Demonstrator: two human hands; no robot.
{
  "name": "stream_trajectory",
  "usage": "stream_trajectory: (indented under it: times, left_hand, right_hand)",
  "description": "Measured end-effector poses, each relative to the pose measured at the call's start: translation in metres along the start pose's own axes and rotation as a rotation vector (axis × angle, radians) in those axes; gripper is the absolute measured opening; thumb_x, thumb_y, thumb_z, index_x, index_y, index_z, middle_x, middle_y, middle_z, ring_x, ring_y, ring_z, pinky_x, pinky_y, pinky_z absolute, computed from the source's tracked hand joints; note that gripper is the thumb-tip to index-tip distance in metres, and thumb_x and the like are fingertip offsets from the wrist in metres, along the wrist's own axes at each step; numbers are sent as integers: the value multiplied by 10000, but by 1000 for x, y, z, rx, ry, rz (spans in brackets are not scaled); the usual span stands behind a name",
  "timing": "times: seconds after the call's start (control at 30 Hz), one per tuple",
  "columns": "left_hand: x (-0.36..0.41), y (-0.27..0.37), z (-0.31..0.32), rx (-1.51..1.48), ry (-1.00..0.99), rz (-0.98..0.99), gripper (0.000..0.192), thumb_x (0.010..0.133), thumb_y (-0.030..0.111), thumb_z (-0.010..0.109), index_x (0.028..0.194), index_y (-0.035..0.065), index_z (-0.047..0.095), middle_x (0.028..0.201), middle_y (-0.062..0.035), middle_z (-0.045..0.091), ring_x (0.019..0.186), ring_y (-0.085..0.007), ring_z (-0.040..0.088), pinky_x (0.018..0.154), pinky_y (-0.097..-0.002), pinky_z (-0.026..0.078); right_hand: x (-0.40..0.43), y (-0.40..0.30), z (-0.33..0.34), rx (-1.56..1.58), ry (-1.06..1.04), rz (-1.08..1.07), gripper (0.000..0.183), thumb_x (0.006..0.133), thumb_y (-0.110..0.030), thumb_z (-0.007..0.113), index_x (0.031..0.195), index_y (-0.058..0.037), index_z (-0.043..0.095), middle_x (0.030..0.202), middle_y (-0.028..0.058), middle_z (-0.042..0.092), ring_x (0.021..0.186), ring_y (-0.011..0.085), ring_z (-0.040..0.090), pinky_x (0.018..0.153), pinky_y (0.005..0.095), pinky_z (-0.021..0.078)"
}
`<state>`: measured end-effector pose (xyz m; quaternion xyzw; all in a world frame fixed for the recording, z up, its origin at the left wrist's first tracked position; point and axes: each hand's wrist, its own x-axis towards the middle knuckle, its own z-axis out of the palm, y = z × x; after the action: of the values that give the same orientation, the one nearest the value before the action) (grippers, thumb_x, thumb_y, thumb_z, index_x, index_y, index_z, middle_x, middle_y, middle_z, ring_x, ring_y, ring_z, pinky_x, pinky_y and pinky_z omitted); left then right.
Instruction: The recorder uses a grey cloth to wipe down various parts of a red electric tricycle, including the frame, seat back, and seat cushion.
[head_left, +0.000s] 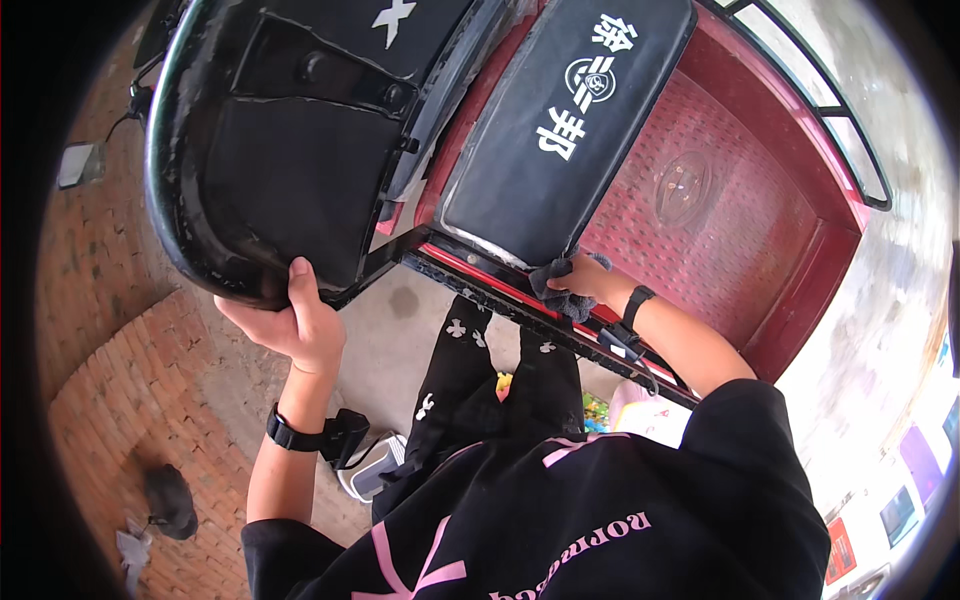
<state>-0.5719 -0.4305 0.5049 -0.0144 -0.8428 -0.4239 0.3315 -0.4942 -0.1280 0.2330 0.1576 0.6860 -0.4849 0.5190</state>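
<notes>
My left hand (300, 326) grips the near corner of a large black moulded panel (300, 172) with a glossy curved rim. The thumb lies on top of the rim, and the other fingers are partly hidden under it. In my right hand (589, 281) is a bunched dark grey cloth (559, 291). The cloth presses against the near end of a black padded panel (517, 180) bearing white writing. Beside that end runs a black and red metal side rail (487, 289). A red cargo bed (720, 195) with a bumpy floor adjoins the padded panel on the right.
A black tubular rail (832, 112) edges the bed's far side. A small dark device with a cable (619, 341) sits at the side rail under my right forearm. Brick paving (135, 375) lies at left, with a black object (171, 501) on it. Concrete (382, 322) shows below the vehicle.
</notes>
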Motion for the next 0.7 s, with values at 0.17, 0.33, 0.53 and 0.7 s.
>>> stream_trajectory:
  times: [0.17, 0.33, 0.53, 0.7]
  left_hand:
    - [2, 4, 5, -109, -18, -45, 474, 808, -14, 633, 1217, -65, 398, 1186, -143, 495, 1059, -207, 483, 953, -314, 389]
    - [0, 4, 3, -137, -83, -82, 567, 822, -3, 621, 1316, -61, 349, 1250, -157, 455, 1139, -235, 456, 1016, -333, 347]
    - [0, 4, 0, -119, -104, -54, 621, 765, -40, 621, 1341, -60, 391, 1226, -173, 515, 1064, -252, 552, 951, -335, 425]
    - [7, 1, -2, -59, -143, 41, 642, 733, -1, 653, 1332, -47, 426, 1198, -182, 538, 1074, -321, 552, 960, -386, 411]
  right_hand:
    - [-7, -5, -2, 18, 30, 83, 616, 744, -203, 804, 1231, 54, 527, 1146, 175, 625, 1056, 275, 599, 866, 397, 477]
    - [-42, -1, -7, 329, 23, -17, 508, 777, -213, 776, 1141, 91, 595, 1104, 166, 660, 1003, 253, 644, 871, 346, 486]
    - [-147, 6, 3, 1269, 196, -494, 419, 908, -139, 609, 1280, 13, 490, 1244, 131, 591, 1145, 275, 577, 1015, 423, 434]
    - [-226, 8, 56, 1737, 222, -817, 535, 906, -329, 515, 1348, -35, 455, 1359, 169, 513, 1255, 368, 480, 1074, 522, 352]
